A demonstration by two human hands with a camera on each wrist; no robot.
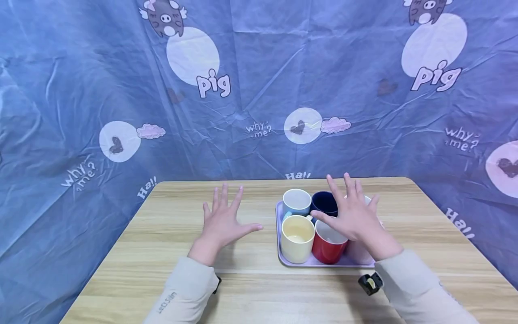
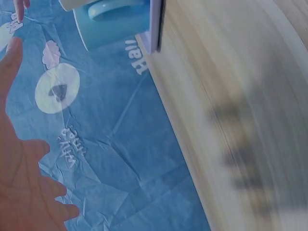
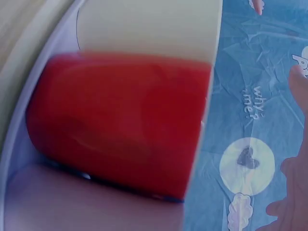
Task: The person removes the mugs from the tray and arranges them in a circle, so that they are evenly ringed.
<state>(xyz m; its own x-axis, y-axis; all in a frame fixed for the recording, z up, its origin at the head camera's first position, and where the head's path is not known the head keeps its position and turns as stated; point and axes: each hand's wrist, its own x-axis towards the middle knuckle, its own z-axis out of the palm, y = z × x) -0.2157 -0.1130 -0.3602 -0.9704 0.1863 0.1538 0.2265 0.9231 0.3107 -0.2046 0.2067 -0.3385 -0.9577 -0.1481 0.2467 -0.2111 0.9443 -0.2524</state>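
Observation:
Several mugs stand together on a lilac tray (image 1: 285,261). In front are a cream mug (image 1: 297,247), a red mug (image 1: 327,249) and a pale pink mug (image 1: 360,253); behind are a light blue mug (image 1: 296,202) and a dark blue mug (image 1: 324,202). Another mug's white rim shows partly behind my right hand. That right hand (image 1: 356,218) hovers over the tray's right side, fingers spread, holding nothing. Left of the tray, my left hand (image 1: 222,222) is held above the table with spread fingers and nothing in it. The red mug (image 3: 120,125) fills much of the right wrist view.
The wooden table (image 1: 162,261) runs back to a blue printed cloth (image 1: 259,90), which hangs behind it and along both sides. A black wrist device (image 1: 370,283) sits at the right cuff. Shadows of the left fingers fall on the wood in the left wrist view.

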